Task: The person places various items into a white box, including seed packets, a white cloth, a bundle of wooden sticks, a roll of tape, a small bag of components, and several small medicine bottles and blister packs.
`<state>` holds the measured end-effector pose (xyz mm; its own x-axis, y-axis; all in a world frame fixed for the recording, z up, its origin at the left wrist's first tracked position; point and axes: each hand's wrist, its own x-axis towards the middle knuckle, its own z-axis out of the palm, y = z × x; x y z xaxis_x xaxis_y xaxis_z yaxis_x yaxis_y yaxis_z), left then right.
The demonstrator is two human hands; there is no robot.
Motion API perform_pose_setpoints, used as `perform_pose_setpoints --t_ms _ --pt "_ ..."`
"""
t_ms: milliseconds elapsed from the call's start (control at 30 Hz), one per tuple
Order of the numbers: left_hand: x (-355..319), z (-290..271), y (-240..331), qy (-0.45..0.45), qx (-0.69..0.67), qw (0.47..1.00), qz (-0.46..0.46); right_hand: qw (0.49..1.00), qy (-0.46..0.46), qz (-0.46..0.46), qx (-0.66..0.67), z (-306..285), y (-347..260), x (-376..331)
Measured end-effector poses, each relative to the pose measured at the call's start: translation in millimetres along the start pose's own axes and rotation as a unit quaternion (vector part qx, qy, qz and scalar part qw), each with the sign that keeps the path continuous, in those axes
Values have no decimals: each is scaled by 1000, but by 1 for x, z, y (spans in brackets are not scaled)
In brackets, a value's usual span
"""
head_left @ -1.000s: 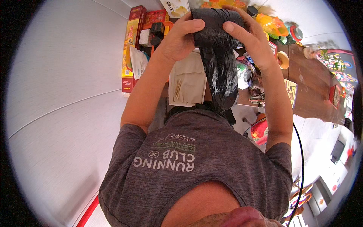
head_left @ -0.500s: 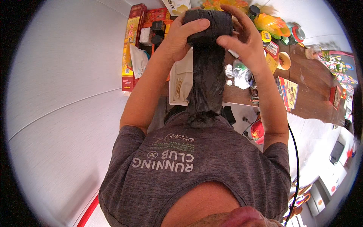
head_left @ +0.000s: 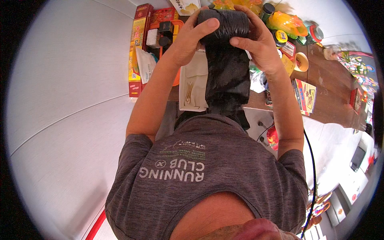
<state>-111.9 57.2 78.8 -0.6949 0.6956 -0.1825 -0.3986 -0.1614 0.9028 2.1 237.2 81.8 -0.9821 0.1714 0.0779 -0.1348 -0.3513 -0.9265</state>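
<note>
Pale grey wall (head_left: 68,72) filled the left side, finely streaked; thin dark seam (head_left: 57,125) curved across it, red strip (head_left: 96,225) ran along its lower edge. Dark brown wooden table (head_left: 330,96) stood ahead, second pale wall (head_left: 340,26) beyond. Light was strongest at right, white surfaces (head_left: 330,156) nearly washed out.

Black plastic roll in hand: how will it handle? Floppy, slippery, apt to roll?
The loose tail is probably floppy: it looks thin and wrinkled where it trails off the roll. The roll itself may be somewhat slippery, given its slight sheen between left hand and right hand. Set on its curved side, it could roll; it looks roughly cylindrical.
</note>
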Motion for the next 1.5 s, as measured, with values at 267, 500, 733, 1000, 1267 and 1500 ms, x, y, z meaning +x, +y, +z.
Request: perform_pose_setpoints --t_ms 267,500,733,1000,1267,1500 --pt "1 -6 -9 -46 190 973 125 992 77 76 70 1 0 -1" --pt "-8 4 -17 15 -44 999 -17 998 51 23 1 -7 15 -3" --pt "-6 -8 -22 -21 164 981 96 988 100 103 54 3 12 -5" --pt "-16 -5 -56 34 112 992 56 984 100 111 94 -3 37 -14" --pt "-44 -31 -92 56 22 992 -111 988 61 139 21 -5 90 -46" --pt "-92 -67 -121 -44 356 933 -4 955 64 289 -2 9 131 -75"
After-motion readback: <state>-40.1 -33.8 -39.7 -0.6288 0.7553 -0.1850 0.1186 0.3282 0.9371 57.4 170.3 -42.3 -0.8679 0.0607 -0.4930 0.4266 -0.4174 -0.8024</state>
